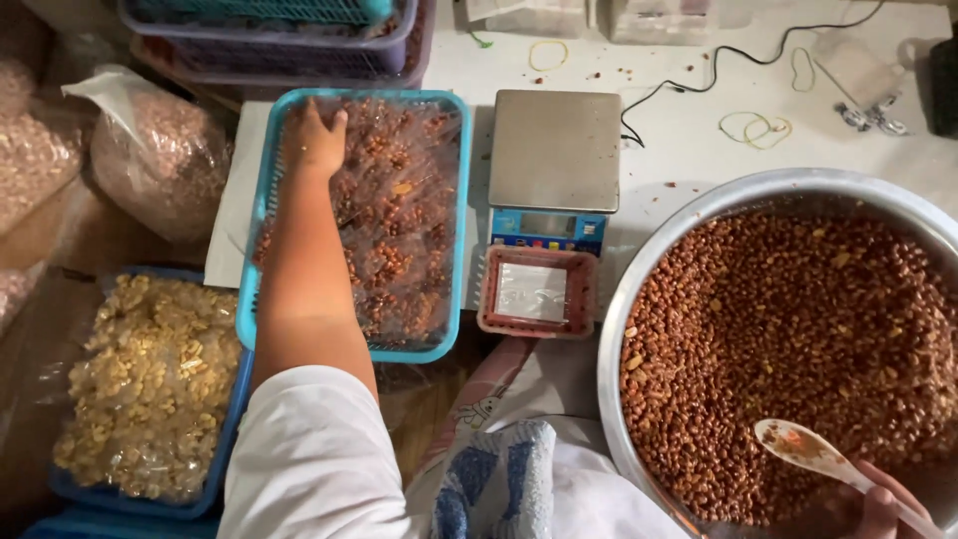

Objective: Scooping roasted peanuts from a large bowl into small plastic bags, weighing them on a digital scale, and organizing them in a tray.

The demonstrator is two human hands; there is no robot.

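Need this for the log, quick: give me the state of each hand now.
Left hand: open, fingers resting on the packed bags in the blue basket.
Right hand: closed on the white spoon.

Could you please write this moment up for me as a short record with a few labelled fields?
Left hand: left hand rests on clear packets of nuts in the turquoise basket.
Right hand: right hand grips a plastic spoon over the metal bowl of brown peanuts.
Centre: digital scale, bare platform; small red tray in front.
Left side: blue basket of pale nuts.
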